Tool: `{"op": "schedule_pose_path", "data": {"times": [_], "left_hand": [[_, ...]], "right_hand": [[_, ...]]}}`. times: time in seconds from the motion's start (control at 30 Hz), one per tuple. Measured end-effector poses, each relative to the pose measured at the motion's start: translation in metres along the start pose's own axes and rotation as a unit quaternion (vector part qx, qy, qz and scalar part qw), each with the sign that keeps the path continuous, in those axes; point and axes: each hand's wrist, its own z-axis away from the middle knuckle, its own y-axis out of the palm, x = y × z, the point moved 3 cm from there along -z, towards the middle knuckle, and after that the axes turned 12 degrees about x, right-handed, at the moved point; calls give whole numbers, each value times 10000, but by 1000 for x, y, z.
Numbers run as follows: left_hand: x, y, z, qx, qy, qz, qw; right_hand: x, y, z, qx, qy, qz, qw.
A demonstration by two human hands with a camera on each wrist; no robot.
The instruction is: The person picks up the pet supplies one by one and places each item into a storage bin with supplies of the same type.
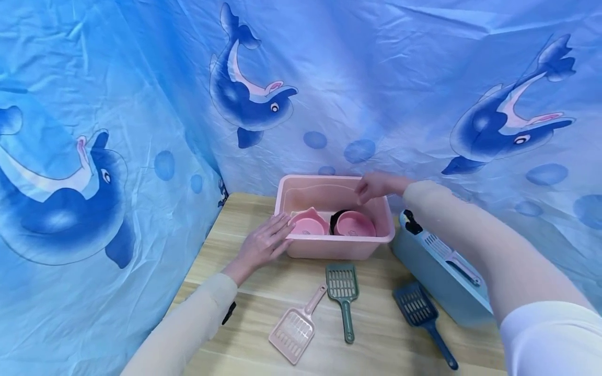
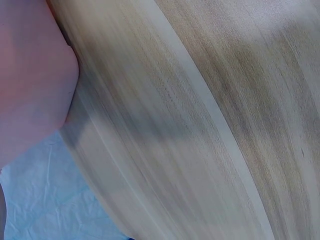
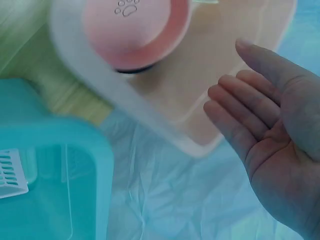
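A pink plastic bin [image 1: 329, 246] stands at the back of the wooden table. Inside it are a pink cat-eared bowl [image 1: 308, 223] and a round pink bowl [image 1: 356, 224], the latter overlapping something black. My left hand [image 1: 265, 241] rests at the bin's front left corner, fingers extended over the rim. Above the back right of the bin, my right hand [image 1: 373, 187] holds nothing; the right wrist view shows its palm and loosely extended fingers [image 3: 245, 100]. A paw print marks the round bowl [image 3: 135, 30] there. In the left wrist view, the bin's wall [image 2: 35, 85] fills the left edge.
A pink slotted scoop [image 1: 293, 332], a green one [image 1: 342, 284] and a navy one [image 1: 418, 308] lie on the table [image 1: 376, 334]. At the right, a teal bin [image 1: 437, 282] has a pale scoop [image 1: 439, 245] inside. Blue dolphin-printed sheeting [image 1: 376, 94] hangs behind.
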Motion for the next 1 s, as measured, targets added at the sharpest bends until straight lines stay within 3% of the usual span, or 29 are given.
{"op": "schedule_pose_path", "data": {"times": [0.13,0.27,0.53,0.73,1.0], "left_hand": [[2,-1,-1,42,18,53,10000],[3,0,-2,25,5,71,10000],[3,-1,-3,74,2,103,9999],[4,-3,-2,118,31,148,9998],[3,-2,-4,247,15,208,9995]], "right_hand": [[-4,-5,24,-100,78,-188,9997],[-2,0,53,-357,-184,-358,9986],[12,32,94,-961,-528,-854,9903],[24,74,106,-1157,-697,-1582,9781],[27,126,101,-1117,-1123,-2204,9625]]}}
